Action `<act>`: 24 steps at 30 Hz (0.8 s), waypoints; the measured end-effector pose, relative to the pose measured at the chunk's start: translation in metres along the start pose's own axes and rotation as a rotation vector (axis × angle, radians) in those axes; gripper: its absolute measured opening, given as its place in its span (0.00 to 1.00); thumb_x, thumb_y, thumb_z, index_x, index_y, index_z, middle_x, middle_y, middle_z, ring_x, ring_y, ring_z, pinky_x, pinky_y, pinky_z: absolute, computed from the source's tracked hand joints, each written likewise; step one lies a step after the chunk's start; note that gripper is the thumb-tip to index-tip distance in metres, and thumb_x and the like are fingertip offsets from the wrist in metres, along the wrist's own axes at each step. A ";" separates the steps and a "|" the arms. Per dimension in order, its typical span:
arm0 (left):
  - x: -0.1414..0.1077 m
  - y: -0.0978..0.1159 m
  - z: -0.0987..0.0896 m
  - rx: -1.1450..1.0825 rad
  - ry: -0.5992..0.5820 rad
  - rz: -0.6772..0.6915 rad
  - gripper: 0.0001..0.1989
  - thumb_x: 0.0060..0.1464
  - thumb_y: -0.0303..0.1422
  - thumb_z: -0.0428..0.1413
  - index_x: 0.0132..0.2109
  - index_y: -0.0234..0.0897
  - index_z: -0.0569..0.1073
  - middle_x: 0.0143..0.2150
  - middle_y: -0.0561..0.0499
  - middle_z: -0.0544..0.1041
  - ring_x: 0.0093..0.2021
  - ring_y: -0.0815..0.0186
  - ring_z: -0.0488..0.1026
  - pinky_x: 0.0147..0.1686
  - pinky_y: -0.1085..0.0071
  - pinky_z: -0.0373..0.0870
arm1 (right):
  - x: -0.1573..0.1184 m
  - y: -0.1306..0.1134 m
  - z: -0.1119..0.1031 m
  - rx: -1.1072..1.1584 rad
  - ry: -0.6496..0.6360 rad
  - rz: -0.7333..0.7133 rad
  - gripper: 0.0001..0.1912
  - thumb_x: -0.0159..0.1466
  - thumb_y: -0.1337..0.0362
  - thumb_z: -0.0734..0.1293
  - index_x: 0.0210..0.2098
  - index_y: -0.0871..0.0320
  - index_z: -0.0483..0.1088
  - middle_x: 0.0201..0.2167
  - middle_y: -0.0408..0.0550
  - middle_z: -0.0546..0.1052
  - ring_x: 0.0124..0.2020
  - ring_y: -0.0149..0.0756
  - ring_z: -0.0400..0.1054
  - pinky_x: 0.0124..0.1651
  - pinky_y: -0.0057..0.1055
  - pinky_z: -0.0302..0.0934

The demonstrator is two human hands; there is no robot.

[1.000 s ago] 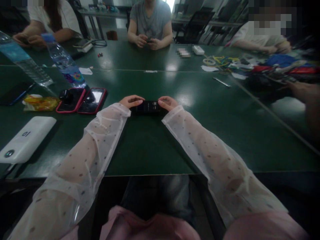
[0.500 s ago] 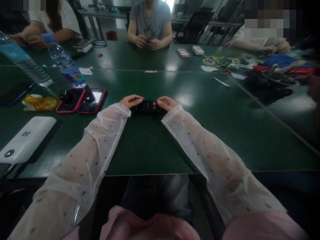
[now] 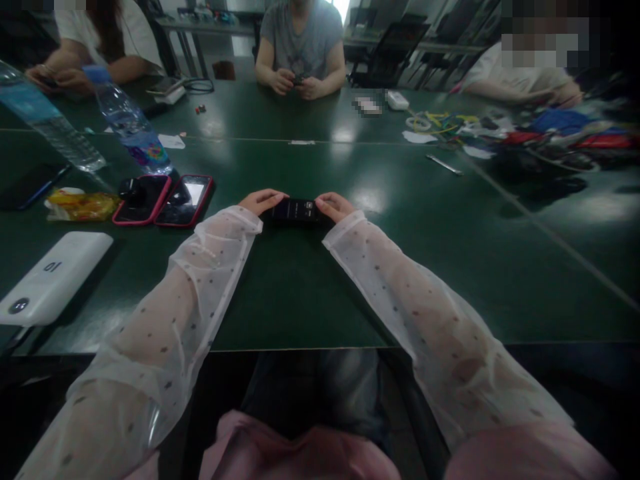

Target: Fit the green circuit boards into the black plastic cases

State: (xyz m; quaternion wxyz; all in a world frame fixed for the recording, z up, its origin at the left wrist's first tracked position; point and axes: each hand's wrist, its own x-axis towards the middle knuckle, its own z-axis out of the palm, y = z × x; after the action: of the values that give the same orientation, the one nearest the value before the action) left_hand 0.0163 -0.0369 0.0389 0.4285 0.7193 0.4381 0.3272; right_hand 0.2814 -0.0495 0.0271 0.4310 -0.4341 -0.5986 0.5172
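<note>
A small black device with a lit screen is held low over the green table, its screen facing up toward me. My left hand is closed on its left end, thumb along the top edge. At the opposite end, my right hand pinches the device between thumb and fingers. The fingertips beneath it are hidden, and I cannot tell whether it touches the tabletop. Both forearms wear sheer white sleeves with dark stars.
Left of my hands lie two red-edged phones, a yellow wrapper and a white power bank. Two water bottles stand behind them. A wrench and a cable pile lie right. Several people sit around the table.
My hands and the device stay almost in place. A dark, blurred shape at the far right edge, perhaps someone's hand, has left the view.
</note>
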 end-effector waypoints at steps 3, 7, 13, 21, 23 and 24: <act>0.000 -0.001 -0.001 0.000 0.000 -0.001 0.29 0.60 0.56 0.53 0.55 0.40 0.78 0.57 0.43 0.78 0.59 0.52 0.73 0.62 0.55 0.64 | -0.001 -0.001 0.001 -0.020 0.003 -0.009 0.32 0.48 0.33 0.74 0.37 0.51 0.69 0.34 0.44 0.79 0.41 0.39 0.74 0.53 0.41 0.68; 0.001 -0.002 -0.002 -0.006 -0.005 -0.003 0.27 0.61 0.55 0.53 0.55 0.41 0.78 0.57 0.44 0.78 0.59 0.52 0.73 0.62 0.54 0.63 | -0.003 -0.005 0.001 -0.046 0.002 -0.021 0.30 0.51 0.34 0.73 0.36 0.52 0.70 0.36 0.45 0.78 0.43 0.40 0.74 0.53 0.41 0.68; 0.002 -0.003 -0.003 -0.007 -0.011 -0.014 0.27 0.60 0.54 0.54 0.55 0.40 0.78 0.57 0.43 0.78 0.58 0.52 0.73 0.62 0.54 0.63 | -0.003 -0.004 0.000 -0.049 0.021 -0.022 0.30 0.52 0.34 0.73 0.36 0.52 0.72 0.34 0.45 0.78 0.40 0.40 0.73 0.51 0.40 0.67; 0.003 -0.001 0.000 0.035 0.016 -0.028 0.28 0.58 0.55 0.55 0.53 0.39 0.79 0.56 0.44 0.79 0.58 0.53 0.73 0.62 0.56 0.62 | 0.001 0.003 0.003 -0.173 0.104 -0.080 0.33 0.53 0.29 0.68 0.36 0.52 0.71 0.35 0.45 0.77 0.41 0.41 0.72 0.48 0.39 0.66; 0.003 -0.001 0.001 0.058 0.028 -0.031 0.28 0.59 0.55 0.54 0.53 0.39 0.79 0.56 0.44 0.79 0.59 0.53 0.73 0.63 0.57 0.62 | 0.002 0.003 0.003 -0.202 0.115 -0.101 0.33 0.53 0.28 0.67 0.36 0.52 0.71 0.34 0.45 0.77 0.41 0.41 0.71 0.47 0.39 0.65; 0.003 0.000 0.001 0.070 0.031 -0.032 0.28 0.59 0.56 0.54 0.53 0.39 0.78 0.56 0.44 0.79 0.59 0.53 0.73 0.63 0.57 0.62 | 0.002 0.004 0.003 -0.214 0.118 -0.109 0.34 0.54 0.28 0.66 0.36 0.52 0.70 0.34 0.45 0.76 0.41 0.42 0.71 0.47 0.39 0.65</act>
State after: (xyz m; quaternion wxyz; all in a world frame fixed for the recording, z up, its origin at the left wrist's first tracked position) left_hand 0.0179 -0.0348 0.0387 0.4017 0.7215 0.4673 0.3157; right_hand 0.2780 -0.0480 0.0234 0.4442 -0.4742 -0.6466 0.3997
